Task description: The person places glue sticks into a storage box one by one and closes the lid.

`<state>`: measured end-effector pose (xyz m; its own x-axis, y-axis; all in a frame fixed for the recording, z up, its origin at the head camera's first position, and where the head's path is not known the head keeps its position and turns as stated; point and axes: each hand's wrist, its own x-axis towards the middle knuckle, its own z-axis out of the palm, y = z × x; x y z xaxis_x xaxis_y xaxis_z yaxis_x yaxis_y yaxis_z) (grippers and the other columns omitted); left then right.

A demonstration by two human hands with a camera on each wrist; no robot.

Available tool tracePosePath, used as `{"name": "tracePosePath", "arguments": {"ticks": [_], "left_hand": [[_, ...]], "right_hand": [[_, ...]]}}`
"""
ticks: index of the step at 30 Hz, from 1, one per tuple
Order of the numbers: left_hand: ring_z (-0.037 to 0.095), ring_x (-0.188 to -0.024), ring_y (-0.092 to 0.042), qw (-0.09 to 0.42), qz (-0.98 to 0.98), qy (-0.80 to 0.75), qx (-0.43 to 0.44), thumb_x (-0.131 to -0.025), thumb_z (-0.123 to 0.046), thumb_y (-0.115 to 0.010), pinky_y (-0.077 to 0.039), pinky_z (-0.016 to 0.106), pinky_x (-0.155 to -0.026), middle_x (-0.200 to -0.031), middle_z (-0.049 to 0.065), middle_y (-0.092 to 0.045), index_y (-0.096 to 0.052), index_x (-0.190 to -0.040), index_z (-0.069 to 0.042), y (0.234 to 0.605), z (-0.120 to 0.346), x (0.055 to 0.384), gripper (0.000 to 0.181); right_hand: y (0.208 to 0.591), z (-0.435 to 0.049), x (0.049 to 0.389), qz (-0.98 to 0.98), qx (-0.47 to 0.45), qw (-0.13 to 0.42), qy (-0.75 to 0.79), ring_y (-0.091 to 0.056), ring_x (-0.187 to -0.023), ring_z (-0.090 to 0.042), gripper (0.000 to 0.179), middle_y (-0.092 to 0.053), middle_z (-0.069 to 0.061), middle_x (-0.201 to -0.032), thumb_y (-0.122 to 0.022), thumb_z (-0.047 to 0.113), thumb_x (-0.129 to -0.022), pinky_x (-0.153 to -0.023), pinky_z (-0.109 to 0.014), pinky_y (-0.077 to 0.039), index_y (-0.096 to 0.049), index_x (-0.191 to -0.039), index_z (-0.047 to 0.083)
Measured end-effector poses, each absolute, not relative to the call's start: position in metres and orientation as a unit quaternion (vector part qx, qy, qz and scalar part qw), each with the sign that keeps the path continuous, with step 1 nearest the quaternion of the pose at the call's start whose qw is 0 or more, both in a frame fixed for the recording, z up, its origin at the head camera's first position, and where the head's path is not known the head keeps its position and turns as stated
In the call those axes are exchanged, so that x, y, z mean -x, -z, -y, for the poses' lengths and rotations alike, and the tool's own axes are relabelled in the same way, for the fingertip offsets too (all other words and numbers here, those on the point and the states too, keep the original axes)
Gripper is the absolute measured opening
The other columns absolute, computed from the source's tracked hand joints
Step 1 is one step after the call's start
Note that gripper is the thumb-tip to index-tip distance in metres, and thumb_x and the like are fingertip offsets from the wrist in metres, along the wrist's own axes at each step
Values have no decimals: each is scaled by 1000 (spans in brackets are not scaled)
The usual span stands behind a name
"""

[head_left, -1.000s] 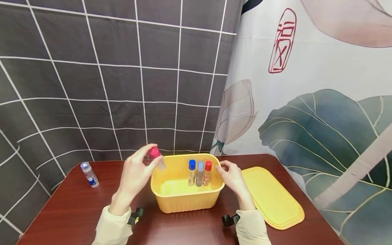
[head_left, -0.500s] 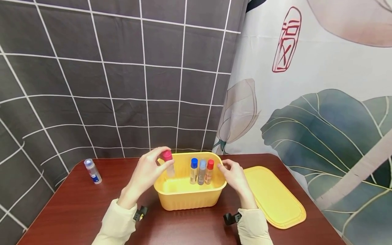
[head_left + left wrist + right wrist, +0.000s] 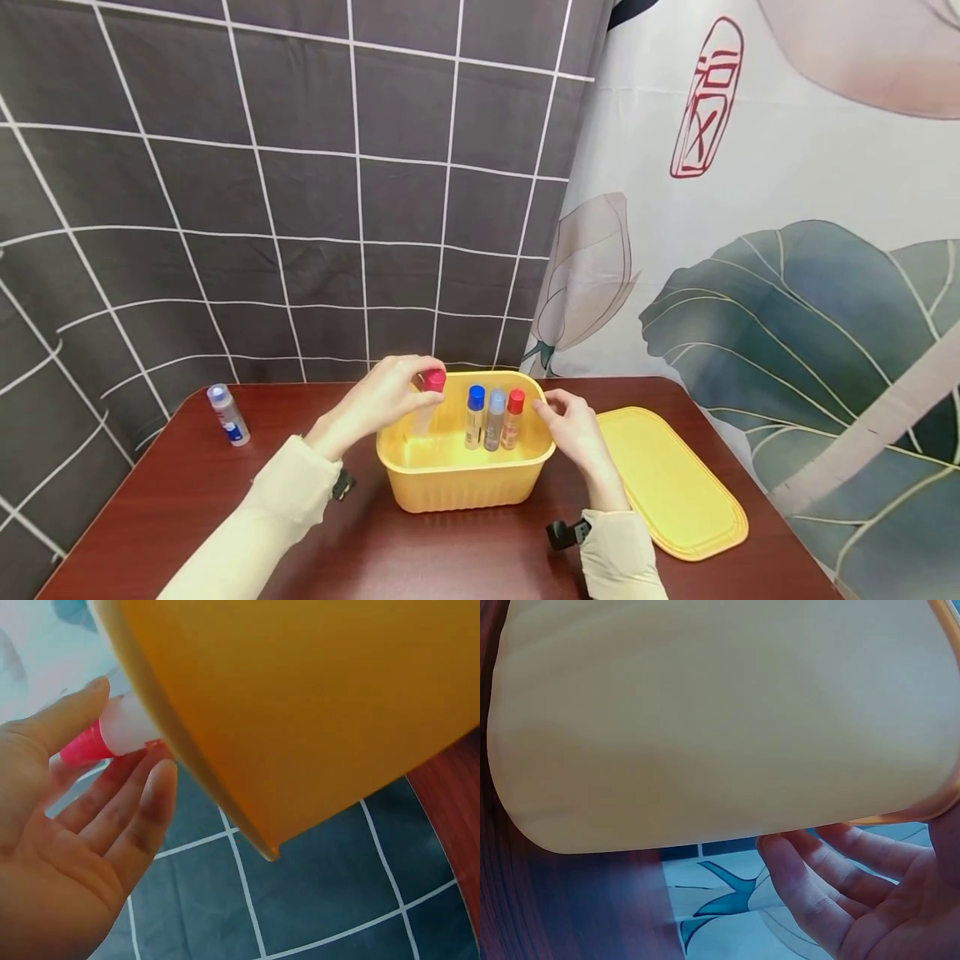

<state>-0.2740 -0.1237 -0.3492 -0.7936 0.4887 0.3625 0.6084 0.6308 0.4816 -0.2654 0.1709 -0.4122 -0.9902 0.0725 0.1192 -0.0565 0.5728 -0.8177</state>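
1. Your left hand [image 3: 382, 392] had the pink-capped bottle [image 3: 423, 419] pinched near its cap, thumb against fingers!
2. Down went that translucent body inside the left end of the yellow bin [image 3: 465, 489]; whether it touched the bottom, I couldn't tell.
3. Your right hand [image 3: 573, 429] gripped the bin's right end at the rim.
4. And there they stood, side by side: blue-capped bottle [image 3: 474, 427], light-blue-capped bottle [image 3: 492, 429], red-capped bottle [image 3: 512, 427], label print too small to read!
5. Far left on the reddish-brown table [image 3: 450, 558] was a clear bottle [image 3: 228, 415], its blue label equally illegible.
6. Right of the bin lay the yellow lid [image 3: 671, 479]; behind, a lotus-print curtain [image 3: 787, 192] bore red seal characters [image 3: 707, 104].
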Motion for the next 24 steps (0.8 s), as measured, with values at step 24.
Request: {"name": "tracePosePath", "arguments": {"ticks": [24], "left_hand": [[11,-67,-56,-29,935,107,338,-82,-23,-80,-49,25,-63,-71,-9,-57,-64,-94,-16,338,98,316,21]], "right_hand": [[411,-172,266,888,2,70,-455,-61,-83,-24,29,-66,-11,-96,-64,23,-95,-75,-37,-56,-67,-115,1]]}}
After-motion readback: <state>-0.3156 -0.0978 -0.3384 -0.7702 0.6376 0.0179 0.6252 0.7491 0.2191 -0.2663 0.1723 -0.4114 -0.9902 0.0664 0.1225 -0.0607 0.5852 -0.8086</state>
